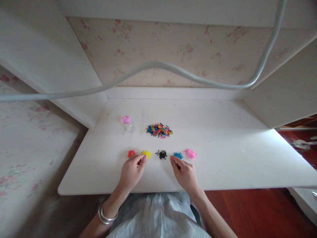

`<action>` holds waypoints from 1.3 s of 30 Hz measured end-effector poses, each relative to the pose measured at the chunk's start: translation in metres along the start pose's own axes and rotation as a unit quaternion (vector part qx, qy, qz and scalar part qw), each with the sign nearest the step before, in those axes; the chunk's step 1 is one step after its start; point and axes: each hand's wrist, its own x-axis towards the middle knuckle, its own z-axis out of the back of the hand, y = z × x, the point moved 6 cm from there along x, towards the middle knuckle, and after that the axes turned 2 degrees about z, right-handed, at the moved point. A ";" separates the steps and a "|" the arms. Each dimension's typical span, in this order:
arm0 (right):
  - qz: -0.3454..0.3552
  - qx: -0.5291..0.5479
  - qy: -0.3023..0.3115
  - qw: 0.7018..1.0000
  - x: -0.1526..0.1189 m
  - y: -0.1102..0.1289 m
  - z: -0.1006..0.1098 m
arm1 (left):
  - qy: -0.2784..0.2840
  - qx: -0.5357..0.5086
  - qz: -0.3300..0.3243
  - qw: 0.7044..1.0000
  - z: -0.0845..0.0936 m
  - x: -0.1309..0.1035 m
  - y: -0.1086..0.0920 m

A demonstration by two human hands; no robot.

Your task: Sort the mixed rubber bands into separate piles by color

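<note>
My left hand is closed in a pinch at the near edge of a small pile of yellow rubber bands. A pile of red rubber bands lies just beyond its knuckles. My right hand also pinches, its fingertips between a pile of black rubber bands and a pile of blue rubber bands. Whatever either pinch holds is too small to see. Pink rubber bands form the rightmost pile. Farther back lies a larger heap of mixed-colour rubber bands.
A small clear container with a pink top is at the back left of the white desk. White side panels and a flowered wall enclose the desk. A grey-white cable crosses the view above it.
</note>
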 end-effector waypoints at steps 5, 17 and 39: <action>-0.040 0.044 -0.042 0.997 -0.027 -0.027 0.009 | 0.053 0.101 -0.054 0.992 -0.017 0.037 -0.036; -0.045 0.089 -0.045 0.994 -0.029 -0.038 0.010 | 0.120 0.265 -0.095 0.952 -0.069 0.104 -0.049; -0.042 0.087 -0.025 0.995 -0.031 -0.038 0.007 | 0.111 0.268 -0.116 0.950 -0.057 0.108 -0.058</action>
